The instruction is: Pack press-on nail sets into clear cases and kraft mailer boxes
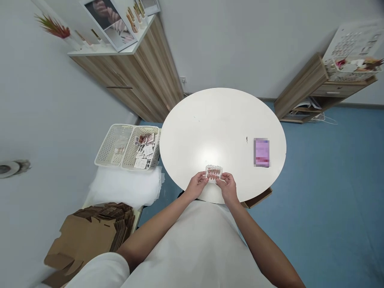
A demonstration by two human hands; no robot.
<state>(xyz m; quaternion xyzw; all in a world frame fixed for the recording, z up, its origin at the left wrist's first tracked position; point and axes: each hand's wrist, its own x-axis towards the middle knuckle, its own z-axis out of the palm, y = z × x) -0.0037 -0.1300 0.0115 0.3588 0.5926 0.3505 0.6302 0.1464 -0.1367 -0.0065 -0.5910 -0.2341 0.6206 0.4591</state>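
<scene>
Over the near edge of the round white table, a small clear plastic case of press-on nails is held between both hands. Two rows of brownish-pink nails show inside it. My left hand is closed on the case's left side, thumb toward the front. On the opposite side, my right hand grips the right edge, its thumb near the lower corner. Whether the lid is fastened I cannot tell.
A blurred purple item lies at the table's right. Left of the table stand white baskets, one holding cards and small packs. Nearer me are white sheets and flattened cardboard boxes. A wooden cabinet stands behind left.
</scene>
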